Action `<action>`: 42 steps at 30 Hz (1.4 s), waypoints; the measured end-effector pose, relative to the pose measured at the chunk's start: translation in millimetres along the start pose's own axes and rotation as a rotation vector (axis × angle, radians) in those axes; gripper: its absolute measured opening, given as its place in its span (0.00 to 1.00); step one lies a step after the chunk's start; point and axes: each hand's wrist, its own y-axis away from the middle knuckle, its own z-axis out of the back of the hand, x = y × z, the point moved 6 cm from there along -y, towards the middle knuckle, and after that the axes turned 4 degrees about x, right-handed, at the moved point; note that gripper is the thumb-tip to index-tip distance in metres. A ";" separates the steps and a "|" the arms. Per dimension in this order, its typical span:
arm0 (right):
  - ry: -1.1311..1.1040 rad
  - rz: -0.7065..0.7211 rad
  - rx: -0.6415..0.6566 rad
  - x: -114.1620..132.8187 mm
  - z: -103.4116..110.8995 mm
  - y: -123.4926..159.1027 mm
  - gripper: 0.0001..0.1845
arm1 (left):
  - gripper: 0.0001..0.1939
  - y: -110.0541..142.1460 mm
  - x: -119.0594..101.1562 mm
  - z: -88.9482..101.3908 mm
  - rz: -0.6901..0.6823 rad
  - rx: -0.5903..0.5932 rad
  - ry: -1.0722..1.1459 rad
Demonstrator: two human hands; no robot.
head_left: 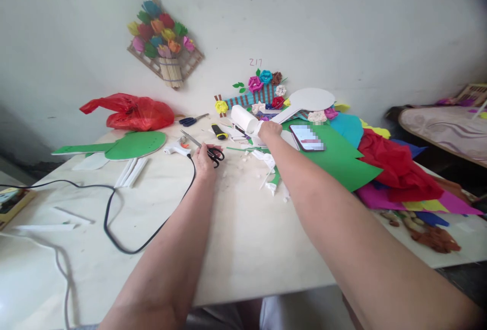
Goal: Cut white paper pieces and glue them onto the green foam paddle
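In my left hand [204, 161] is a pair of scissors [215, 155] with black handles, the blades pointing up and to the left. A white glue gun [177, 149] lies just left of that hand, its black cord [110, 213] looping across the table. My right hand [269, 131] reaches further out, its fingers closed at some white paper [258, 128] beside a white paper roll [243, 118]; the fingertips are partly hidden. A white round-headed cutout [310, 100] with a handle lies just behind it. A yellow-and-black box cutter [219, 131] rests between the hands.
A phone [307, 138] lies on green sheets [342, 168] at right, near red crepe paper [399, 165]. At left are a green paddle-shaped piece [135, 145], white strips [131, 173], a red plastic bag [137, 112] and blue-handled scissors [188, 120]. Paper flowers [255, 84] stand against the wall.
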 end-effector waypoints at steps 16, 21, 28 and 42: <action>-0.173 0.683 0.241 137.0 -47.6 139.6 0.34 | 0.11 -14.9 -11.5 22.6 -0.079 -0.045 0.113; -0.125 0.610 0.201 99.6 -58.0 116.3 0.35 | 0.11 -13.3 -11.2 20.5 -0.074 -0.017 0.078; 0.127 0.442 0.096 47.2 -45.1 95.2 0.34 | 0.12 -9.7 -10.8 16.5 -0.051 0.006 0.011; -0.197 0.535 0.250 131.0 -50.3 92.1 0.31 | 0.12 -9.3 -5.5 16.7 -0.047 0.013 0.026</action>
